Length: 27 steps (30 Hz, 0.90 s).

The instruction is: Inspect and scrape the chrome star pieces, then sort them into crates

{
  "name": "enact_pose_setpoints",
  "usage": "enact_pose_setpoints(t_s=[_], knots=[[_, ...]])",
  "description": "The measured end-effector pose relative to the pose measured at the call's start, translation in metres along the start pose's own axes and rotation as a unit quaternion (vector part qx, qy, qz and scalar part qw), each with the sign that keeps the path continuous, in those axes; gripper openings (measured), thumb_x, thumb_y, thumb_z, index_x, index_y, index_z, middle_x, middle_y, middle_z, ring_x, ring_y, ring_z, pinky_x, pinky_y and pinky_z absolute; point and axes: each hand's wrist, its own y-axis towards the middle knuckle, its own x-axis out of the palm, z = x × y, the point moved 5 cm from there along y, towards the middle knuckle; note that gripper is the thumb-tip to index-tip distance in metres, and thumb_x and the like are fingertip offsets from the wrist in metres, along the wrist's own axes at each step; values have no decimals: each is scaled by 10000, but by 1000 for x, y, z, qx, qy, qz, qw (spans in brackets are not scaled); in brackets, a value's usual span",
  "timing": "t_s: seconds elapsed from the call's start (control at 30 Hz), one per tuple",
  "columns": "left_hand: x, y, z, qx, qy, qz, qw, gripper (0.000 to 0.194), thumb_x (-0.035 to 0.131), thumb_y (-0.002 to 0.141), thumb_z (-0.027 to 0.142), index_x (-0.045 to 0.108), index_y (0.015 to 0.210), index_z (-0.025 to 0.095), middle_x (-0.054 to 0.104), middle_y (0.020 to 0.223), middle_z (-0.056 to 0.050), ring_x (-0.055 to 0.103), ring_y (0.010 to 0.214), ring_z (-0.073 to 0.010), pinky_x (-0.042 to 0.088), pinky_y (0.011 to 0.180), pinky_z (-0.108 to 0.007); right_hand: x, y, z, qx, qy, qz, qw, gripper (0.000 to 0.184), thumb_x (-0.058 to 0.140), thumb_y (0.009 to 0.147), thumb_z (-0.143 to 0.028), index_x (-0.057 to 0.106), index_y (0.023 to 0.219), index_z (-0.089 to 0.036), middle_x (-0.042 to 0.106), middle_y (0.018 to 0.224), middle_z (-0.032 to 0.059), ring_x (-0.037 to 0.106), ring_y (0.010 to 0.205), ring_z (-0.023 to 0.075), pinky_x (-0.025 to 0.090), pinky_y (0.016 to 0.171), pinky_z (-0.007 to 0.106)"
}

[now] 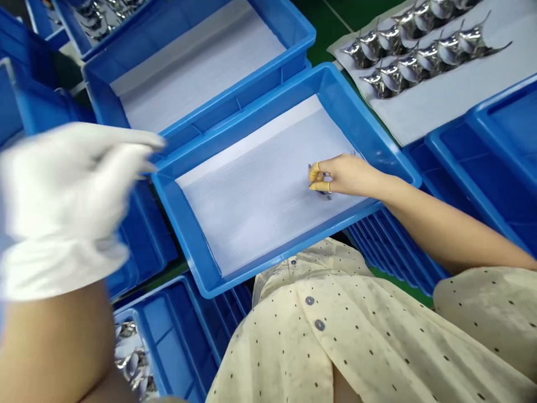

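My left hand, in a white glove, is raised at the left of the view, beside the blue tray and above its surroundings. Motion blurs it; thumb and forefinger are pressed together with nothing visible between them. Over the right part of the blue tray is my right hand, bare except for yellow finger cots. Its fingers are closed around a small shiny metal piece, mostly hidden by them. White paper lines the tray bottom beneath that hand.
Another paper-lined blue tray adjoins at the back. Curved, pointed metal pieces stand in two rows on white paper at upper right. Stacked blue trays are at right. A lower-left tray holds loose metal pieces.
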Motion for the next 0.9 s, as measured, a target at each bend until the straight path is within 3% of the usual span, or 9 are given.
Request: enact_pose_setpoints(t_s=[0.03, 0.1, 0.17, 0.2, 0.3, 0.43, 0.53, 0.67, 0.9], knots=[[18, -8, 20, 25, 16, -46, 998, 431, 794, 893, 614, 858, 1215, 335, 835, 1065, -13, 752, 961, -298, 603, 1034, -568, -9, 1, -13, -56, 107, 39, 992, 197, 755, 933, -412, 780, 1030, -242, 815, 940, 22, 725, 835, 192, 458, 708, 303], [66, -22, 48, 52, -20, -188, 981, 580, 812, 875, 604, 793, 1365, 293, 830, 1241, -49, 781, 957, -289, 625, 979, -501, -26, 2, -38, -152, 295, 91, 939, 240, 808, 871, -464, 778, 968, -247, 774, 904, 2, 637, 715, 140, 449, 644, 286], [111, -34, 61, 30, -132, -289, 948, 630, 804, 874, 647, 769, 1333, 217, 837, 1205, -97, 790, 866, -261, 644, 860, -427, -36, 6, -62, -202, 407, 96, 885, 274, 868, 811, -472, 774, 920, -238, 736, 874, -7, 515, 611, 92, 383, 555, 262], [127, -38, 62, 5, -188, -295, 937, 576, 795, 890, 632, 769, 1257, 188, 846, 1123, -104, 787, 826, -245, 642, 803, -386, -38, 10, -71, -214, 444, 90, 865, 290, 900, 782, -455, 771, 917, -233, 727, 878, -12, 461, 580, 70, 357, 527, 251], [146, -46, 55, -59, -280, -217, 933, 397, 756, 946, 523, 745, 1136, 174, 828, 915, -69, 736, 666, -179, 602, 656, -295, -39, 24, -86, -203, 537, 94, 813, 396, 986, 684, -399, 746, 951, -232, 721, 891, -16, 456, 563, 55, 391, 504, 233], [139, -62, 45, -32, -188, -80, 978, 329, 690, 1009, 479, 745, 1167, 196, 769, 801, -26, 717, 649, -168, 594, 686, -293, -26, 42, -84, -144, 614, 129, 765, 391, 988, 636, -343, 687, 862, -237, 695, 827, -5, 658, 733, 145, 579, 656, 289], [136, -73, 48, 70, -28, 9, 997, 407, 704, 1000, 617, 742, 937, 217, 714, 739, -42, 713, 711, -200, 541, 677, -304, -14, 49, -85, -125, 623, 129, 761, 300, 931, 665, -324, 680, 794, -223, 686, 797, 9, 684, 800, 173, 595, 697, 307], [143, -85, 54, 182, 120, 102, 971, 504, 673, 1013, 677, 699, 754, 245, 612, 644, -20, 566, 556, -173, 373, 550, -328, 0, 52, -88, -115, 624, 98, 767, 209, 869, 703, -309, 713, 797, -206, 698, 770, 8, 689, 808, 176, 591, 721, 320], [150, -88, 60, 268, 152, 200, 930, 497, 692, 1035, 611, 673, 726, 222, 551, 641, 11, 501, 535, -132, 359, 533, -294, 9, 50, -87, -123, 619, 55, 774, 143, 815, 783, -279, 774, 891, -196, 776, 826, 26, 729, 823, 188, 610, 782, 346]])
